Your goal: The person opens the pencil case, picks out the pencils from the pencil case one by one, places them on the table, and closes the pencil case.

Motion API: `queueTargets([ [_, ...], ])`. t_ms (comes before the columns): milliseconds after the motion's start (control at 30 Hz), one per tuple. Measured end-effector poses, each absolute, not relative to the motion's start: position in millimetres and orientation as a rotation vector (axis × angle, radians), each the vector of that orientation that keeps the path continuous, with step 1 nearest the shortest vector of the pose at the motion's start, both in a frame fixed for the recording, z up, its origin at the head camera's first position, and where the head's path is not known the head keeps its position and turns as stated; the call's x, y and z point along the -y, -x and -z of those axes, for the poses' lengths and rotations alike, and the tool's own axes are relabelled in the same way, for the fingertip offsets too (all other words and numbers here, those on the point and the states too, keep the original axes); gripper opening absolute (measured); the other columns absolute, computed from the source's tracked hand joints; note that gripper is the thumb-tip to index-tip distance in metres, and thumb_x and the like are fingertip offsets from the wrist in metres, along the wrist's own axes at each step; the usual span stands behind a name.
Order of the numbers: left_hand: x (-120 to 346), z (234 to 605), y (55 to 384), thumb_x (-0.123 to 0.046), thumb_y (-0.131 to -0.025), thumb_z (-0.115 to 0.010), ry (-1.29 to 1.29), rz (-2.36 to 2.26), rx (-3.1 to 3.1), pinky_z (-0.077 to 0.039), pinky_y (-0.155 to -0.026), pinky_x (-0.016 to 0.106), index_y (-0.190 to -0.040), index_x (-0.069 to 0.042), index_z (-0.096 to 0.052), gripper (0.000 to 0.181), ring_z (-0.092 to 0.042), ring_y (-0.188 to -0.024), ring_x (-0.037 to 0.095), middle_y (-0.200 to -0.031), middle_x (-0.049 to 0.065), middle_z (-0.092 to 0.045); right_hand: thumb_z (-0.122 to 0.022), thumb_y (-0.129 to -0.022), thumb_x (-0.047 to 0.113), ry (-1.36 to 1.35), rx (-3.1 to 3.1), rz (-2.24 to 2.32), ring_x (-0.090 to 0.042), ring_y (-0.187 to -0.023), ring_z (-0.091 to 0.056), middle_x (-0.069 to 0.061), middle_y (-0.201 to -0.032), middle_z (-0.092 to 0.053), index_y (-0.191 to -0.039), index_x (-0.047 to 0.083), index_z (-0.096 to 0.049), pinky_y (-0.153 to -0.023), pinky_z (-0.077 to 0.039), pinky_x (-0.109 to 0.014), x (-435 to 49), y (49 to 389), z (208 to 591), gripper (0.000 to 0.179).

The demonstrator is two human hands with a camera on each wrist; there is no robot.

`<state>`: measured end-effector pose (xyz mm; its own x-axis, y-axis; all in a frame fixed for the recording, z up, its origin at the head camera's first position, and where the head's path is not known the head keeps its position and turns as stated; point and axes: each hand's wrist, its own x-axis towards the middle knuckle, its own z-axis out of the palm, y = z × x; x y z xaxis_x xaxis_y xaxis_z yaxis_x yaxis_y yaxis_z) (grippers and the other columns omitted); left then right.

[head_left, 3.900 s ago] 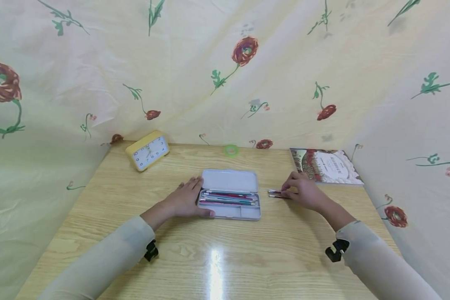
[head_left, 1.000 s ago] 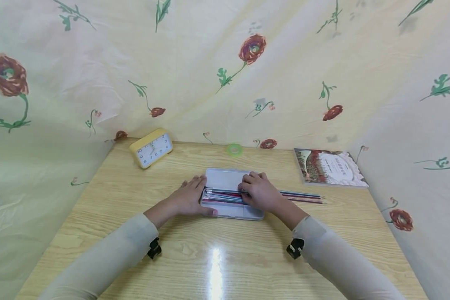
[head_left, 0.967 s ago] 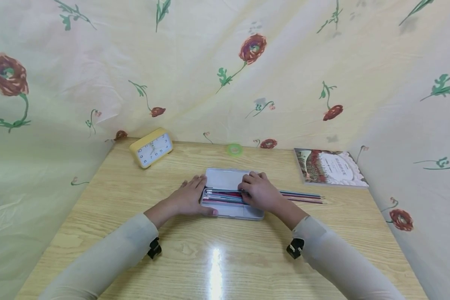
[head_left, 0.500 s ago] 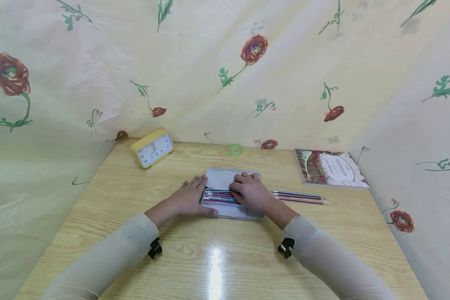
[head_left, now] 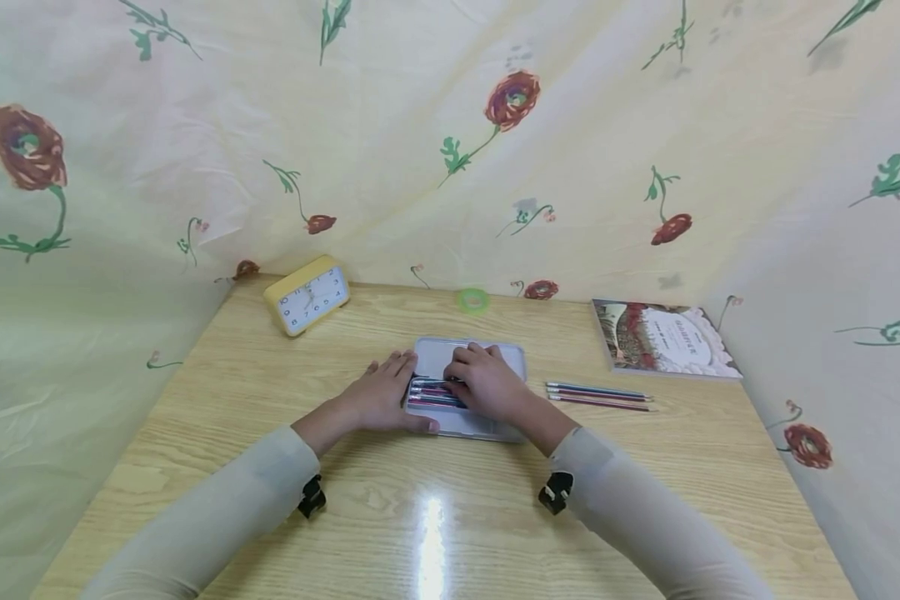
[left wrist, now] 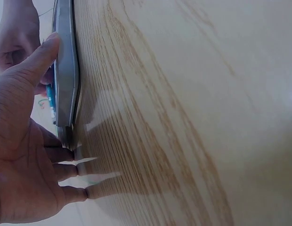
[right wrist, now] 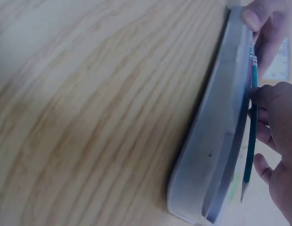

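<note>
An open, pale grey-white pencil case (head_left: 471, 425) lies on the table with its lid folded back. Several pencils (head_left: 429, 398) lie inside, partly covered by my right hand (head_left: 487, 385). That hand is over the case, and in the right wrist view it pinches a dark green pencil (right wrist: 252, 136), lifted at a slant along the case. My left hand (head_left: 378, 400) rests at the case's left end, fingers spread and straight, thumb on the front rim. To the right of the case, several pencils (head_left: 598, 396) lie side by side, tips pointing right.
A yellow alarm clock (head_left: 307, 296) stands at the back left. A green ring (head_left: 473, 301), perhaps a tape roll, is at the back edge. At the back right lies a book (head_left: 666, 339) with a printed cover. Floral cloth (head_left: 390, 125) hangs behind the table.
My right hand has moved left from the pencils on the table to the case, then farther left along it, and now pinches a green pencil. My left hand has stayed at the case.
</note>
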<state>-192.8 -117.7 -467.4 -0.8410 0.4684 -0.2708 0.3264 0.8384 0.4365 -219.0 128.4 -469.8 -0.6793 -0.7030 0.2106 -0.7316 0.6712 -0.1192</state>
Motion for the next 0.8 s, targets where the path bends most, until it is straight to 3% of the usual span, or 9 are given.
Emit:
queueTargets([
  [133, 117.2, 466.7, 192.8, -0.084, -0.087, -0.074, -0.586, -0.539, -2.647, -0.010, -0.142, 0.061, -0.176, 0.000, -0.012, 0.137, -0.007, -0.175, 0.038, -0.187, 0.017, -0.012, -0.078, -0.105, 0.025, -1.139, 2.844, -0.477, -0.018, -0.097, -0.063, 0.002, -0.105, -0.073, -0.110, 0.018, -0.083, -0.083, -0.050, -0.042, -133.7, 218.2, 461.8, 0.010],
  [367, 117.7, 467.1, 193.1, -0.083, -0.087, -0.075, -0.581, -0.550, -2.642, -0.009, -0.142, 0.061, -0.176, 0.001, -0.012, 0.137, -0.006, -0.175, 0.038, -0.187, 0.018, -0.011, -0.077, -0.105, 0.021, -1.064, 2.983, -0.775, -0.013, -0.092, -0.061, 0.004, -0.100, -0.070, -0.105, 0.016, -0.083, -0.080, -0.054, -0.029, -150.5, 219.9, 450.6, 0.007],
  [800, 116.0, 465.8, 191.6, -0.082, -0.088, -0.075, -0.587, -0.537, -2.640, -0.010, -0.142, 0.061, -0.176, 0.000, -0.011, 0.137, -0.006, -0.175, 0.039, -0.187, 0.018, -0.010, -0.078, -0.103, 0.014, -0.960, 2.992, -0.837, -0.016, -0.095, -0.065, 0.001, -0.099, -0.071, -0.103, 0.013, -0.082, -0.084, -0.054, -0.034, -194.5, 216.4, 445.0, 0.004],
])
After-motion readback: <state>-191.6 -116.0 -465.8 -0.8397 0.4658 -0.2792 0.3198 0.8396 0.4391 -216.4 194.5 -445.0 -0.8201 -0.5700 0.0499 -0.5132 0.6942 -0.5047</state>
